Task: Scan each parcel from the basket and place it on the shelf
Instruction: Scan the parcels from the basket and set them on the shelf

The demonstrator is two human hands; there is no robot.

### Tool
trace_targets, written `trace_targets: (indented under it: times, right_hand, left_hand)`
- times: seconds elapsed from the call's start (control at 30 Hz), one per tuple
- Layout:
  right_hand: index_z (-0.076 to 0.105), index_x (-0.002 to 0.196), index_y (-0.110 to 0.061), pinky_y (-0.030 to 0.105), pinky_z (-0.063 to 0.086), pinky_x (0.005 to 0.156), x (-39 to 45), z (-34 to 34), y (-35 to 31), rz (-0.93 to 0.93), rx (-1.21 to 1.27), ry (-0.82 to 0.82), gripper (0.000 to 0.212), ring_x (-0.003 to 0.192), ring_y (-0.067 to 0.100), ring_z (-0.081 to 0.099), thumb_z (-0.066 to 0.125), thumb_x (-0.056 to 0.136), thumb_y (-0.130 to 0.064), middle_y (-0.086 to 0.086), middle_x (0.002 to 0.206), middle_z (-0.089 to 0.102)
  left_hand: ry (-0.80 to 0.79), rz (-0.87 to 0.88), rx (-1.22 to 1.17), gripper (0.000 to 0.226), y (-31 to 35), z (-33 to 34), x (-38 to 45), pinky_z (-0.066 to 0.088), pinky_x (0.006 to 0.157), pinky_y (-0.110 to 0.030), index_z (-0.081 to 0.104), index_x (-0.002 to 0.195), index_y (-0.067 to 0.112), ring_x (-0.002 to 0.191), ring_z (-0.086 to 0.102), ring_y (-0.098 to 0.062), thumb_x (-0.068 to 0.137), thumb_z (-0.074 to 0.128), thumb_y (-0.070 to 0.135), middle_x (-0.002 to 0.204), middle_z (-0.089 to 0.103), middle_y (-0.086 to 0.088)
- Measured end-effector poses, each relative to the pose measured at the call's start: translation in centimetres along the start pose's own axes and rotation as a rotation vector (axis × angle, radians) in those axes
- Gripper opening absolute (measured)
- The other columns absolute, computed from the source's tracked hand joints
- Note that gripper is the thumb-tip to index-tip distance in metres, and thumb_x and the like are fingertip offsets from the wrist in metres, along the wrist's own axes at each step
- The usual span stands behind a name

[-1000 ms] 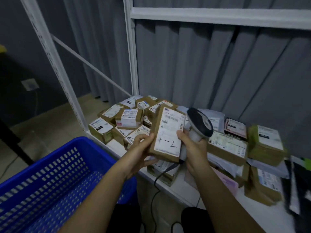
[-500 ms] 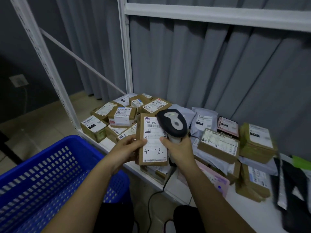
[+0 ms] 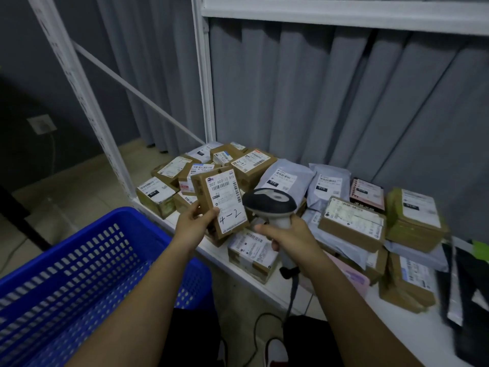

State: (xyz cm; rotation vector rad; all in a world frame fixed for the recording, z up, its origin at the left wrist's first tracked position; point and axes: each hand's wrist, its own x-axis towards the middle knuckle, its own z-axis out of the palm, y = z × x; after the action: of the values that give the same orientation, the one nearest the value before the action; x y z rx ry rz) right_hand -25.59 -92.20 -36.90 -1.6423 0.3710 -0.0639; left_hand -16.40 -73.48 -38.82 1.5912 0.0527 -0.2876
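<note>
A white metal shelf (image 3: 254, 271) is seen from above, backed by a grey pleated curtain (image 3: 344, 102), with its low board crowded with packages. A blue plastic basket (image 3: 79, 274) with slotted walls is placed at the lower left, just in front of the shelf's corner post. On the board, a heap of brown cardboard boxes (image 3: 248, 168) with white labels is piled at the left end, two grey mailer bags (image 3: 285, 178) are laid in the middle, and more labelled boxes (image 3: 412, 218) are stacked toward the right. Above the front edge of the board, a small brown parcel (image 3: 222, 200) is held upright and slightly tilted, its label turned to the camera and marked "4-2" by hand. It is gripped at its lower left corner by the left hand (image 3: 195, 223), thumb on the label face and fingers behind. Just to the right of the parcel, a handheld scanner (image 3: 270, 205) with a dark head and pale grip is held by the right hand (image 3: 288, 234), whose fingers are wrapped round the handle. A cable (image 3: 291, 300) is seen hanging from the scanner's base.
</note>
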Motion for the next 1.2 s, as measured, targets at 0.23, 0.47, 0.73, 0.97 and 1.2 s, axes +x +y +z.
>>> trace_targets:
  times: [0.23, 0.47, 0.73, 0.97, 1.2]
  right_hand:
    - [0.069, 0.074, -0.016, 0.026, 0.046, 0.056, -1.4, -0.4, -0.8, -0.067, -0.019, -0.068, 0.013, 0.059, 0.012, 0.055, 0.082, 0.074, -0.017, 0.003, 0.065, 0.066]
    - [0.062, 0.061, -0.015, 0.024, 0.042, 0.050, -1.5, -0.5, -1.0, -0.093, -0.019, 0.033, 0.023, 0.045, 0.009, 0.047, 0.078, 0.077, -0.010, -0.005, 0.047, 0.055]
    - [0.066, 0.069, -0.013, 0.023, 0.043, 0.052, -1.3, -0.7, -0.7, -0.039, 0.063, 0.044, 0.015, 0.046, 0.009, 0.046, 0.077, 0.079, -0.012, -0.005, 0.048, 0.054]
    - [0.065, 0.081, -0.005, 0.028, 0.044, 0.053, 1.2, -2.6, 0.7, 0.123, 0.245, 0.351, 0.014, 0.057, 0.018, 0.051, 0.074, 0.081, -0.015, 0.010, 0.067, 0.058]
    - [0.065, 0.087, -0.006, 0.027, 0.044, 0.058, 3.1, -5.7, 1.0, 0.131, 0.437, 0.611, 0.012, 0.061, 0.018, 0.055, 0.073, 0.081, -0.012, 0.006, 0.069, 0.061]
  left_hand:
    - [0.029, -0.009, -0.027, 0.026, 0.0, -0.2, 0.1, 0.044, 0.064, -0.019, 0.055, 0.113, 0.029, 0.092, 0.062, -0.008, 0.091, 0.062, 0.017, 0.107, 0.066, 0.004]
    - [0.030, -0.008, -0.017, 0.025, 0.0, -0.2, 0.0, 0.047, 0.068, -0.023, 0.054, 0.108, 0.033, 0.100, 0.061, -0.015, 0.090, 0.062, 0.017, 0.111, 0.064, 0.003]
    - [0.006, -0.020, 0.001, 0.020, 0.0, -0.1, -0.2, 0.047, 0.073, -0.025, 0.056, 0.110, 0.030, 0.102, 0.061, -0.016, 0.092, 0.059, 0.023, 0.109, 0.066, 0.003]
    - [0.008, -0.125, -0.074, 0.048, 0.1, 1.1, 0.2, 0.049, 0.096, -0.043, 0.042, 0.132, 0.020, 0.102, 0.063, -0.023, 0.090, 0.061, 0.035, 0.111, 0.065, -0.007]
    - [-0.080, -0.033, -0.009, 0.024, 3.1, 9.2, 3.8, 0.050, 0.049, -0.023, 0.050, 0.118, 0.014, 0.078, 0.062, -0.015, 0.097, 0.052, 0.025, 0.094, 0.063, -0.003]
